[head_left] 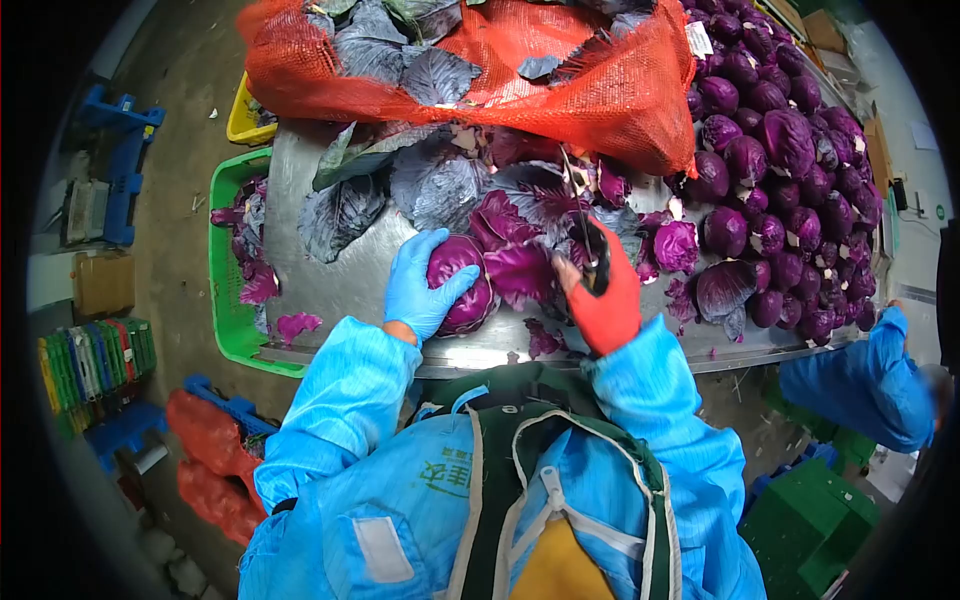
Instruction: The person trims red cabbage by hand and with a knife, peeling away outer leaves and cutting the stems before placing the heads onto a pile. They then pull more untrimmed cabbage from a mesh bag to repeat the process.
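Note:
My left hand [425, 285], in a blue glove, grips a purple cabbage [462, 300] on the metal table [355, 250], thumb across its top. In a red glove with dark patches, my right hand [602, 290] is closed around a knife [574, 185], its blade pointing away from me. A loosened purple leaf [522, 272] stretches from the cabbage toward my right thumb. Dark outer leaves [435, 185] lie spread just beyond both hands. Right of the red glove sits a cut purple cabbage piece [676, 246].
A large heap of purple cabbages [785, 200] covers the table's right side. At the back, a red mesh sack [600, 105] holds leaves. A green crate [225, 290] with trimmings stands at the left end, near a yellow crate [240, 125]. Another person's blue sleeve [850, 380] shows at right.

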Motion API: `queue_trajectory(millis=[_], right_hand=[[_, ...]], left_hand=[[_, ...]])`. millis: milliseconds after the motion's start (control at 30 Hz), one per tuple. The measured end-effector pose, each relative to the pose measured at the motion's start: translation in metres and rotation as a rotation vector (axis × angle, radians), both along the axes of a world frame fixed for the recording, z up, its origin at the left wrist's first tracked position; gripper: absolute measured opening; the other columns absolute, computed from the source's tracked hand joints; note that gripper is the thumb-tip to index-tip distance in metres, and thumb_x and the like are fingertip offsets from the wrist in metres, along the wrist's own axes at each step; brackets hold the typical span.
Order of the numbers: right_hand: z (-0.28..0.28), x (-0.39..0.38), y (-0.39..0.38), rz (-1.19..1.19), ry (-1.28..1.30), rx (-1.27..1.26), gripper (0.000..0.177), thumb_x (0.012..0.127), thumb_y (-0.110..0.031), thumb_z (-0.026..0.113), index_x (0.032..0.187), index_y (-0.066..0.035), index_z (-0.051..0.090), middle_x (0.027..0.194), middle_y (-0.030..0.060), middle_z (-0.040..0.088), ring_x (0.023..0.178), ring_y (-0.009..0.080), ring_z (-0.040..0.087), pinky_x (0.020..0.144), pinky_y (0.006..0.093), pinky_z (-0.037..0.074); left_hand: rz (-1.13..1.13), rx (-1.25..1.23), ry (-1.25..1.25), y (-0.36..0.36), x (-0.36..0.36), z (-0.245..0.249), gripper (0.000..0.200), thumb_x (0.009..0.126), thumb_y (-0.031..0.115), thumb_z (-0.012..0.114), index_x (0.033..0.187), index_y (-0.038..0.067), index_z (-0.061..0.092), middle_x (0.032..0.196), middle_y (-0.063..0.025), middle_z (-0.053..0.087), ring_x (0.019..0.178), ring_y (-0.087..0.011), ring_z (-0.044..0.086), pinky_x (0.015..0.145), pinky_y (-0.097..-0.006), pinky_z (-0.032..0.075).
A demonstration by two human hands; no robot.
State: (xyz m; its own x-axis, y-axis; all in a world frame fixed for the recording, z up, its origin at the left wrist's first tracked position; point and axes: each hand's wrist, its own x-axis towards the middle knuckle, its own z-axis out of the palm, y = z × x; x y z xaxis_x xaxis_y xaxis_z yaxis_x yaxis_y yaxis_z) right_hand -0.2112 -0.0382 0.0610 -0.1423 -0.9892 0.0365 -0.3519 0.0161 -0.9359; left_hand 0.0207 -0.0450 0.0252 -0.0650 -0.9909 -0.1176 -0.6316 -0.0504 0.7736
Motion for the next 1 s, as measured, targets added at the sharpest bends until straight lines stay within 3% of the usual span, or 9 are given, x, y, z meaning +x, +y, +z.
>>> queue_trajectory(millis=[33,100,200,300,567,633,700,867,1000], right_hand=[[0.005,0.003,0.006,0.022,-0.013,-0.032,0.056,0.075,-0.023,0.074,0.122,-0.004,0.051,0.106,0.0176,0.06,0.098,0.0303,0.06,0.085,0.0367,0.047],[0.035,0.016,0.014,0.175,0.288,0.041,0.067,0.072,-0.026,0.075,0.129,-0.007,0.044,0.124,0.0227,0.048,0.106,0.039,0.055,0.085,0.041,0.048],[0.013,0.028,0.006,0.175,0.352,0.023,0.073,0.072,-0.031,0.074,0.132,-0.008,0.039,0.131,0.0264,0.04,0.104,0.0417,0.055,0.084,0.0428,0.048],[-0.009,0.045,0.008,0.275,0.47,0.317,0.077,0.073,-0.038,0.07,0.134,-0.008,0.035,0.136,0.0297,0.034,0.096,0.0436,0.059,0.08,0.0448,0.05],[-0.05,0.024,-0.012,0.339,0.097,0.282,0.056,0.075,-0.033,0.072,0.118,-0.005,0.05,0.114,0.019,0.052,0.103,0.0372,0.054,0.085,0.0419,0.046],[-0.05,0.029,-0.014,0.35,0.138,0.269,0.056,0.075,-0.034,0.07,0.118,-0.006,0.048,0.114,0.0189,0.053,0.101,0.0376,0.056,0.084,0.042,0.046],[-0.043,0.039,-0.012,0.333,0.376,0.309,0.057,0.074,-0.035,0.068,0.119,-0.007,0.047,0.112,0.0194,0.054,0.1,0.0379,0.056,0.084,0.0427,0.046],[-0.073,0.028,-0.04,0.344,0.506,0.387,0.062,0.071,-0.038,0.068,0.121,-0.007,0.048,0.107,0.021,0.059,0.101,0.0377,0.056,0.088,0.0441,0.045],[-0.084,0.028,-0.061,0.34,0.511,0.39,0.059,0.072,-0.039,0.067,0.12,-0.006,0.056,0.11,0.0223,0.06,0.105,0.0371,0.055,0.093,0.0429,0.043]], left_hand=[[-0.005,0.003,-0.009,0.001,0.0,0.0,0.065,0.074,0.041,0.072,0.124,0.005,0.052,0.127,-0.0189,0.047,0.12,-0.0343,0.045,0.104,-0.0391,0.034],[0.117,0.046,0.009,0.004,-0.004,0.0,0.068,0.075,0.043,0.071,0.126,0.004,0.049,0.127,-0.0197,0.046,0.119,-0.0342,0.045,0.103,-0.0394,0.034],[0.07,0.047,-0.039,0.005,-0.004,0.002,0.072,0.074,0.045,0.072,0.128,0.005,0.047,0.126,-0.0207,0.045,0.118,-0.0348,0.045,0.102,-0.0401,0.034],[0.019,0.054,-0.138,0.004,-0.009,0.009,0.078,0.072,0.05,0.072,0.13,0.006,0.045,0.125,-0.0203,0.044,0.116,-0.0359,0.044,0.101,-0.0418,0.035],[0.074,0.019,-0.068,0.01,-0.009,-0.003,0.082,0.067,0.048,0.076,0.132,0.01,0.045,0.124,-0.0185,0.041,0.115,-0.0362,0.04,0.1,-0.0431,0.035],[0.089,0.025,-0.052,0.009,-0.01,-0.002,0.082,0.067,0.046,0.077,0.133,0.01,0.044,0.124,-0.0185,0.041,0.116,-0.036,0.04,0.1,-0.0432,0.035],[0.092,0.011,-0.07,0.01,-0.013,-0.002,0.081,0.067,0.045,0.077,0.133,0.01,0.045,0.124,-0.0187,0.041,0.116,-0.0358,0.04,0.1,-0.0433,0.035],[0.046,-0.077,-0.159,0.008,-0.017,0.002,0.075,0.067,0.038,0.078,0.131,0.012,0.049,0.123,-0.0175,0.045,0.114,-0.0336,0.043,0.099,-0.0422,0.034],[-0.009,-0.076,0.06,0.01,0.007,-0.008,0.077,0.065,0.038,0.079,0.131,0.011,0.05,0.126,-0.0165,0.045,0.118,-0.0331,0.043,0.104,-0.0413,0.031]])
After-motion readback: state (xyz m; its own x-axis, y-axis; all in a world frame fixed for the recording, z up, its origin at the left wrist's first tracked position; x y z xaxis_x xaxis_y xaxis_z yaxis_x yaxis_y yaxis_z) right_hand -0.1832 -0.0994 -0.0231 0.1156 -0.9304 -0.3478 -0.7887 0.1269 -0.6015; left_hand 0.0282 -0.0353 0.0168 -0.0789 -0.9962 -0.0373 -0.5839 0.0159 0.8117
